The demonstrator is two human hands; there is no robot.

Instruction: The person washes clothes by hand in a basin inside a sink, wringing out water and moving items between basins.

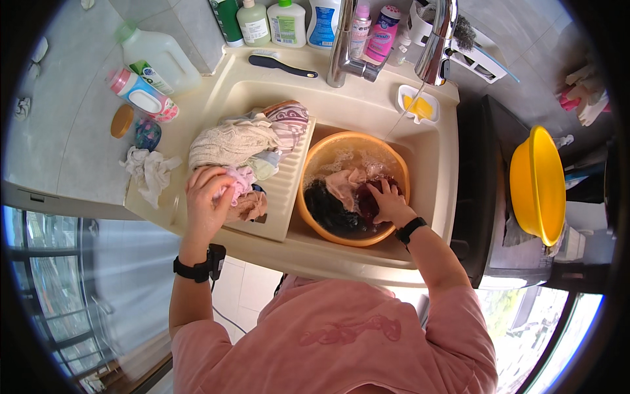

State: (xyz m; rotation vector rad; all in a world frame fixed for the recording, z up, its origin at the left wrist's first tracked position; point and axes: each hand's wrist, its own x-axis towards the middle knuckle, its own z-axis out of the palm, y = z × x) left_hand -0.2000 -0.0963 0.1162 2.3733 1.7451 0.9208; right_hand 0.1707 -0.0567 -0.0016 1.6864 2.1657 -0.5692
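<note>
My left hand point(209, 194) closes on a pale pink cloth point(239, 183) at the near side of a laundry heap on the ribbed washboard point(297, 162). A cream knitted garment point(231, 140), a striped patterned cloth point(290, 123) and a brown cloth point(248, 207) lie in that heap. Fingers spread, my right hand point(393, 203) rests on a dark red cloth point(369, 197) in the orange basin point(303, 216). Sudsy water in it also holds a black cloth point(322, 204) and a light pink cloth point(344, 184). The basin stands in the sink point(433, 187).
A thin stream of water falls from the chrome faucet point(435, 59). Behind the sink are a scrub brush point(283, 66), several bottles point(288, 24) and a soap dish point(406, 91). Detergent jugs point(162, 56) stand left. A yellow basin point(536, 184) leans at right.
</note>
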